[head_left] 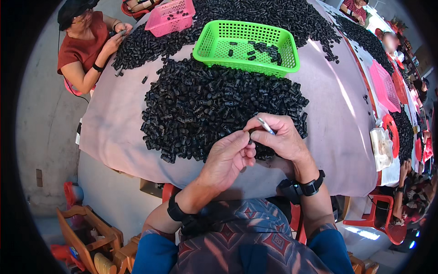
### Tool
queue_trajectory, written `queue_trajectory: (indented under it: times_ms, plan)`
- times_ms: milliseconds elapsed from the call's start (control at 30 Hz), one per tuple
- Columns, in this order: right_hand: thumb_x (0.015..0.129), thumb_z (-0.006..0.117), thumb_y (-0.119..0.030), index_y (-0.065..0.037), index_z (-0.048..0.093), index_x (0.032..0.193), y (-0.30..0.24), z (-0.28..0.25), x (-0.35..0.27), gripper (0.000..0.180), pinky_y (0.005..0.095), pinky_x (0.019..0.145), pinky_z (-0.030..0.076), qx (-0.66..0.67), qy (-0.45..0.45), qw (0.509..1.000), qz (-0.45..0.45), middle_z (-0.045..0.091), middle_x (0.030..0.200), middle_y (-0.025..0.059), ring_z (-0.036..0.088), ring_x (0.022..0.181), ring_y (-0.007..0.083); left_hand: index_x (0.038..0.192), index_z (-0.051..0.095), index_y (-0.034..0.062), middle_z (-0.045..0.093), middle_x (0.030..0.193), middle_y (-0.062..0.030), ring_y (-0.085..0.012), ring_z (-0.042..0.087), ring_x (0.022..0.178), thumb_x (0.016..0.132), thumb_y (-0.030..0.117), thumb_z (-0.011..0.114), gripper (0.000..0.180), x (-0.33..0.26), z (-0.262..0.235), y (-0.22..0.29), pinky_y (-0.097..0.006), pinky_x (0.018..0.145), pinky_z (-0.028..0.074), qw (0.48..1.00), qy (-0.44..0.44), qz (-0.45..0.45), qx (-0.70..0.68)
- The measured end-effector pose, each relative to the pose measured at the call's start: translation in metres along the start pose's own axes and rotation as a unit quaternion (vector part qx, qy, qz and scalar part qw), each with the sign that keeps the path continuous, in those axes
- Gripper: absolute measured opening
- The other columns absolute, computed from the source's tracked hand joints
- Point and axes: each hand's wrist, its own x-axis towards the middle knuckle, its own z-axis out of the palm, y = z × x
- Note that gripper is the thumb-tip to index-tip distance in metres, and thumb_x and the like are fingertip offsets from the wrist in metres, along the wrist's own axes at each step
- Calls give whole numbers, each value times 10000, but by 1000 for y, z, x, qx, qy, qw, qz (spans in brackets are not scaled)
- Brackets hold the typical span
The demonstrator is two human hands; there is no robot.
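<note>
My left hand (229,157) is closed, thumb and forefinger pinching a small black part that is mostly hidden by the fingertips. My right hand (282,139) meets it there, with a slim silver pen-like tool (266,126) held between thumb and fingers. The tool's working end is out of sight. Both hands are over the near edge of a large heap of small black cylindrical plastic parts (205,102). Beyond the heap, a green perforated basket (246,69) holds several black parts.
A cloth-covered table (340,150) carries it all. At the far left, a pink basket (157,28) stands amid more black parts, beside a seated person (82,50) handling something small. Another table with a pink basket (384,86) lies right. Wooden stools (86,233) stand at lower left.
</note>
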Motion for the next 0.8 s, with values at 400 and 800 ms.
queue_trajectory:
  times_ms: [400, 800]
  plan:
    - [791, 635, -54, -5, 609, 955, 1, -1, 1, 173, 190, 626, 431, -72, 62, 995, -34, 598, 764, -5, 521, 697, 36, 990, 552, 43, 541, 795, 5, -92, 513, 694, 923, 175, 515, 152, 0, 0, 4, -249, 601, 454, 1000, 11, 23, -19]
    - [779, 677, -107, -26, 627, 873, -9, 5, -1, 134, 212, 521, 396, -177, 28, 981, -80, 588, 682, 20, 502, 585, 58, 986, 548, 29, 543, 802, -15, -86, 514, 692, 937, 162, 486, 155, -2, 3, 9, -248, 592, 458, 991, 40, 124, 10]
